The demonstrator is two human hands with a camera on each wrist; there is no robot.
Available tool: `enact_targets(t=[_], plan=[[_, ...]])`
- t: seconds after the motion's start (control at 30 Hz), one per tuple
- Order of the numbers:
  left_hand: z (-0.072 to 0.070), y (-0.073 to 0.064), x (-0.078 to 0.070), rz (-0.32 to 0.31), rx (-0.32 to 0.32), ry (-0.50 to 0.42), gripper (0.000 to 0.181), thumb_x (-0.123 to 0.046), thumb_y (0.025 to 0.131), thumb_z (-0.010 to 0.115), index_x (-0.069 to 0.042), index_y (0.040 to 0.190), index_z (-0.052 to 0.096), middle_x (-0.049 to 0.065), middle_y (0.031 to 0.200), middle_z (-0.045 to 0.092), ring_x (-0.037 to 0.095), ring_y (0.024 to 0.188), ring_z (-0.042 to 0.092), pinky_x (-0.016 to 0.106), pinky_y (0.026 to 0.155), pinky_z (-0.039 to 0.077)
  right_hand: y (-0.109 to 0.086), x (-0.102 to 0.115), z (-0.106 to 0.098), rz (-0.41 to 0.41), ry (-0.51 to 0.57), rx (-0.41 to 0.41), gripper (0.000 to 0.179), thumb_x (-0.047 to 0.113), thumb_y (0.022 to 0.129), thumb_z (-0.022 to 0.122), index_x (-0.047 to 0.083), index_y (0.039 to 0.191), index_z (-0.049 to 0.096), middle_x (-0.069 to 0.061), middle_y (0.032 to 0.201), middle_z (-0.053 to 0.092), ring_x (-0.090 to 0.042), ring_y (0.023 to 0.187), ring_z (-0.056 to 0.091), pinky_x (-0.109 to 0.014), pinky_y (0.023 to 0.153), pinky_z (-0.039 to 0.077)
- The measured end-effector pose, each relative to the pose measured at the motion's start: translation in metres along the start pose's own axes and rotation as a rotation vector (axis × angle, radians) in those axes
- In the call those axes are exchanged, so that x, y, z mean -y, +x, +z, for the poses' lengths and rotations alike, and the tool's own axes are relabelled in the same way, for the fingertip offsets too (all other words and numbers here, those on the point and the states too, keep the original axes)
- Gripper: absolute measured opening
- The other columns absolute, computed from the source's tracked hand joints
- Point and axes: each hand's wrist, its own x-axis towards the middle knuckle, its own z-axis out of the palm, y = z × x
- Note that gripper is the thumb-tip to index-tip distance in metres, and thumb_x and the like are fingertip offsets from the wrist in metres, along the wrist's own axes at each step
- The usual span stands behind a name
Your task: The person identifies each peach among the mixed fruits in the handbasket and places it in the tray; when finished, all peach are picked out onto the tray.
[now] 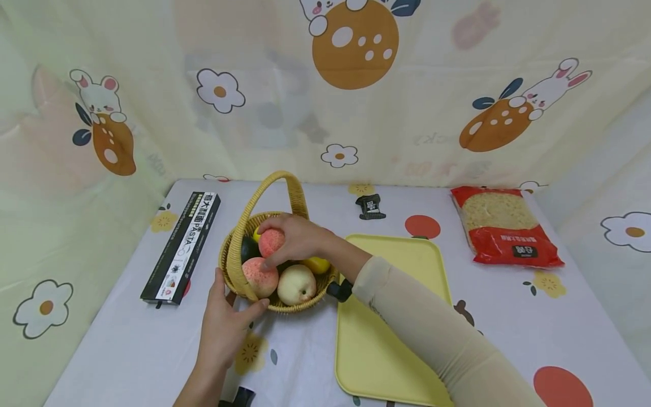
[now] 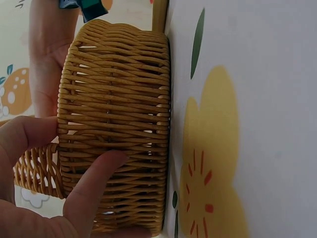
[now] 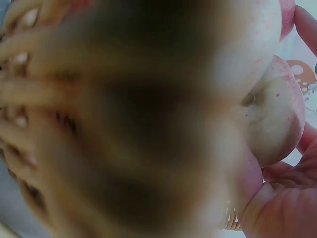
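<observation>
A woven basket [image 1: 300, 308] with a tall arched handle stands on the table, holding several fruits. My left hand [image 1: 224, 325] grips its near left side; in the left wrist view the thumb [image 2: 94, 191] lies against the weave and another finger touches the rim. Over the basket, my right hand [image 1: 300, 240] holds a pink peach [image 1: 271, 242] between thumb and fingers. Beneath the thumb lies a second peach [image 1: 260, 278], beside a pale peach [image 1: 296, 284]. A dark fruit [image 1: 249, 250] and a yellow one [image 1: 317, 264] show partly. The right wrist view is largely blurred by close things.
Right of the basket lies a yellow tray [image 1: 391, 339], partly under the right sleeve. A black pasta box [image 1: 180, 249] lies to the left. Farther back are a small black packet [image 1: 370, 207] and, at right, a red bag [image 1: 508, 226] of pale dry food. Patterned cloth hangs behind.
</observation>
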Motion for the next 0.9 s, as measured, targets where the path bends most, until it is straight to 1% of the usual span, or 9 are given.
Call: enact_targets(t=[0.2,0.47,0.53,0.67,0.73,0.8,0.9], plan=[[-0.0002,0.0008,-0.0008,0.003,0.005,-0.014,0.123,-0.011,0.089,0.085,-0.012,0.17,-0.009,0.013,0.178,-0.007,0.048,0.16,0.02,0.054,0.127,0.033,-0.0001,0.0007,-0.0004,0.001,-0.002,0.003,0.074,0.043,0.079,0.09,0.019,0.143,0.06,-0.003,0.138,0.059,-0.016,0.103,0.068,-0.025,0.084,0.059],[0.0,0.0016,-0.0005,0.005,0.002,-0.012,0.124,-0.009,0.088,0.085,-0.011,0.169,-0.009,0.014,0.178,-0.007,0.049,0.16,0.02,0.055,0.127,0.033,0.0009,-0.0001,-0.0006,-0.005,-0.005,0.004,0.068,0.046,0.079,0.091,0.022,0.133,0.059,0.0,0.125,0.062,-0.015,0.098,0.067,-0.026,0.082,0.058],[0.0003,0.0013,-0.001,0.009,0.0,-0.012,0.123,-0.009,0.088,0.085,-0.011,0.17,-0.008,0.014,0.178,-0.006,0.049,0.16,0.02,0.054,0.127,0.033,0.0013,-0.0003,-0.0008,-0.006,-0.013,0.006,0.067,0.047,0.079,0.091,0.023,0.132,0.059,0.0,0.126,0.062,-0.016,0.1,0.067,-0.027,0.085,0.058],[0.0004,0.0012,-0.0011,0.016,-0.001,-0.016,0.123,-0.009,0.088,0.084,-0.011,0.17,-0.008,0.013,0.178,-0.006,0.049,0.16,0.021,0.054,0.127,0.033,0.003,-0.0016,-0.0008,-0.011,-0.044,0.017,0.071,0.05,0.08,0.091,0.022,0.138,0.06,0.0,0.138,0.062,-0.017,0.118,0.063,-0.032,0.098,0.056],[0.0002,0.001,-0.0011,0.016,-0.001,-0.017,0.123,-0.009,0.088,0.084,-0.011,0.17,-0.008,0.014,0.178,-0.006,0.049,0.16,0.021,0.054,0.127,0.033,0.0039,-0.0018,-0.0007,-0.017,-0.059,0.025,0.073,0.05,0.08,0.09,0.021,0.141,0.061,0.0,0.142,0.062,-0.016,0.123,0.061,-0.032,0.102,0.055],[0.0,0.0007,-0.0012,0.017,-0.001,-0.018,0.123,-0.009,0.088,0.085,-0.011,0.17,-0.008,0.014,0.178,-0.006,0.048,0.16,0.021,0.054,0.128,0.032,0.0045,-0.0014,-0.0011,-0.025,-0.062,0.035,0.074,0.05,0.08,0.09,0.02,0.141,0.061,-0.001,0.14,0.063,-0.016,0.12,0.061,-0.031,0.1,0.055],[-0.0002,0.0003,-0.0014,0.021,0.0,-0.025,0.123,-0.009,0.088,0.085,-0.01,0.17,-0.007,0.013,0.178,-0.006,0.048,0.16,0.02,0.054,0.128,0.031,0.0042,0.0008,-0.0021,-0.035,-0.045,0.047,0.069,0.048,0.079,0.092,0.019,0.134,0.061,-0.002,0.124,0.067,-0.017,0.104,0.065,-0.028,0.087,0.057]])
